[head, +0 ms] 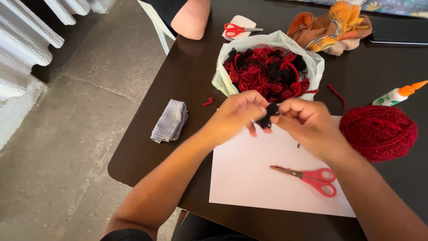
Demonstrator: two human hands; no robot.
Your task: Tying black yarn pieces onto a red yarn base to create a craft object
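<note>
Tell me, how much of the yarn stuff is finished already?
A white plastic bag already holds a heap of small red and black yarn pieces, so many look made. In hand: the left hand and right hand pinch one small black yarn tuft above the white paper sheet. A big ball of red yarn sits unused, so plenty may remain. The red-handled scissors lie idle.

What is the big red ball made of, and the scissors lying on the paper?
The big red ball looks like wound yarn: fuzzy strands in rows, slightly sparkly. The scissors on the white paper seem to have dull, brownish metal blades and smooth, glossy red handles, probably plastic.
</note>
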